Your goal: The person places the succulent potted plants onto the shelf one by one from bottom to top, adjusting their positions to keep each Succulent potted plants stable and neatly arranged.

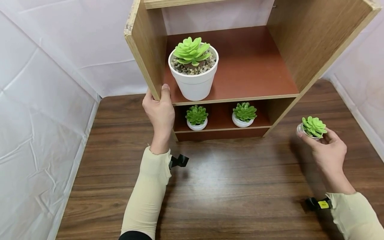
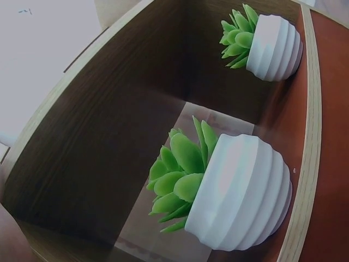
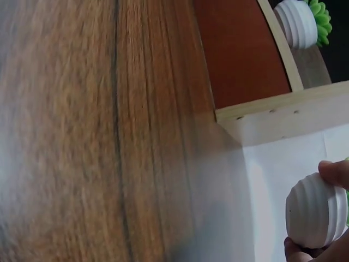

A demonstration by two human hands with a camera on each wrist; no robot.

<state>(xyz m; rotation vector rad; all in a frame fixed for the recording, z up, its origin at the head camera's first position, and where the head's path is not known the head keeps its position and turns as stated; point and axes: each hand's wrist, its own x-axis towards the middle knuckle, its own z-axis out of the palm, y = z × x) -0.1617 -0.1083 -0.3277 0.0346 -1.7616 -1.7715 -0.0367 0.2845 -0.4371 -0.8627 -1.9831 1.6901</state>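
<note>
My left hand [image 1: 160, 111] grips the front edge of the left side panel of a wooden shelf unit [image 1: 234, 96], thumb on the inner face. Beside that thumb, a large white pot with a light green succulent and pebbles [image 1: 195, 80] stands on the upper shelf. My right hand [image 1: 330, 151] holds a small potted succulent [image 1: 313, 127] above the table, right of the unit. In the right wrist view its ribbed white pot [image 3: 312, 213] sits between thumb and fingers. On the lower shelf stand two small potted succulents, a left one [image 1: 196, 117] and a right one [image 1: 244, 114].
The unit stands on a dark wood-grain table [image 1: 216, 186]. White sheeting [image 1: 45, 110] rises along the left, back and right sides. The unit's right side panel [image 1: 324, 36] lies between the lower-shelf plants and my right hand. Black straps hang at both wrists.
</note>
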